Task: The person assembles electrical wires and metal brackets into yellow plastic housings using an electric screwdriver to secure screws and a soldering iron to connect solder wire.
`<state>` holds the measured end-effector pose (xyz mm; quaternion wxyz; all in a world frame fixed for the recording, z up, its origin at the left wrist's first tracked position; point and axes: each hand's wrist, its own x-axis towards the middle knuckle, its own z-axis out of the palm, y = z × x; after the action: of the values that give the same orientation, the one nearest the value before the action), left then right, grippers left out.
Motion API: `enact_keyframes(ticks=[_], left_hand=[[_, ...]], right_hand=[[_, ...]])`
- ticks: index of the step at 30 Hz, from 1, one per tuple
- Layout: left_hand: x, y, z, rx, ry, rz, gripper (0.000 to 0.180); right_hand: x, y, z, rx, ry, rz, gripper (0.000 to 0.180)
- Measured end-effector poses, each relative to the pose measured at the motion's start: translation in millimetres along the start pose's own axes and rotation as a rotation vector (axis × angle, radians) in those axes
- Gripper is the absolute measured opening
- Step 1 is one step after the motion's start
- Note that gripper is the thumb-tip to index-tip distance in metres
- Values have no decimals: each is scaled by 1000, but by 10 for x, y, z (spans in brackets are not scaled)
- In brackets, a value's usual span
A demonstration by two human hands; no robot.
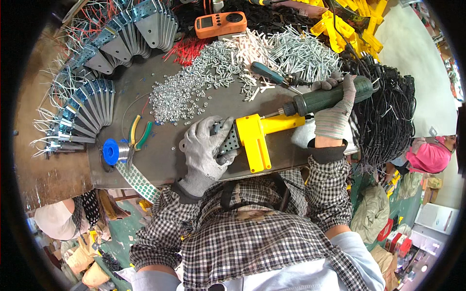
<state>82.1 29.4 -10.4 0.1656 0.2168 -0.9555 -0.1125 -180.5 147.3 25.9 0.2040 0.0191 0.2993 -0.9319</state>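
Note:
My left hand [206,150], in a grey glove, is closed around the dark perforated end [230,139] of a yellow plastic tool housing [254,143]. The housing lies near the table's front edge, one yellow arm of it pointing right. In my right hand [334,114], also gloved, is a dark green electric screwdriver [315,101], held almost level with fingers wrapped over its body. Its thin bit reaches left to the upper edge of the yellow housing; whether it sits on a screw is too small to tell.
Loose nuts [170,99] and screws [310,51] are heaped beyond my hands, beside a hand screwdriver [267,72] and an orange meter [221,24]. Pliers [141,136] and a blue solder spool [111,152] lie left. Black cables [388,111] hang right; wired metal plates [97,104] line the left.

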Motion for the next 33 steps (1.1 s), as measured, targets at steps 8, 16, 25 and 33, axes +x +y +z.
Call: enact_keyframes(ticks=[8, 16, 25, 33], left_hand=[[30, 5, -55, -203, -8, -81, 80], [96, -2, -126, -297, -177, -219, 80], [-272, -697, -770, -217, -186, -522, 31], [-416, -753, -545, 515, -381, -38, 8]], right_hand=[[-20, 103, -27, 40, 52, 99, 27], [77, 246, -95, 82, 28, 116, 27], [71, 181, -174, 61, -41, 131, 33], [10, 178, -83, 63, -16, 129, 30]])
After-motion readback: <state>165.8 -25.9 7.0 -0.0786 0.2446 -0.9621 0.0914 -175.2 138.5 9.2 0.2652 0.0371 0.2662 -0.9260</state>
